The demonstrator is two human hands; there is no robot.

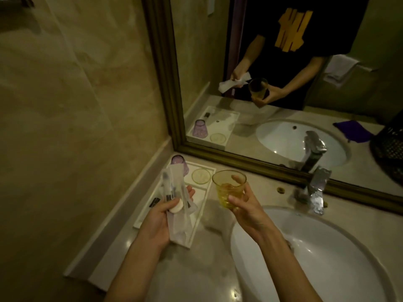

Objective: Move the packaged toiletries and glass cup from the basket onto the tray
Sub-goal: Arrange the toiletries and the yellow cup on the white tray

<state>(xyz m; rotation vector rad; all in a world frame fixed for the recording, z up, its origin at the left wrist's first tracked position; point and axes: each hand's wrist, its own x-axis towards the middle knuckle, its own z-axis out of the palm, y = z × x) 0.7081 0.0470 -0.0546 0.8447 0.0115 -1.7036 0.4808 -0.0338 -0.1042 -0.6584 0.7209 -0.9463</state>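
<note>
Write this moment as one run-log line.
left hand: holds packaged toiletries over tray | right hand: holds yellow glass cup | placed: neither

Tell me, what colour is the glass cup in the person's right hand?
Yellow, see-through glass cup, held in the right hand; the head view shows it.

**One head camera, looking down at the vanity corner**

There is a single view, wide-angle, worn on the person's head. It faces forward and steeply down over a counter (196,273), close enough that both forearms run in from the bottom edge, with the left hand (162,216) and right hand (246,205) near mid-frame. The tray (206,207) lies just beyond the hands, the sink (327,258) at lower right. Straight lines bow toward the edges. A mirror (283,105) fills the upper right and gives a second, opposite look at the same counter, tray, sink and hands.
</note>
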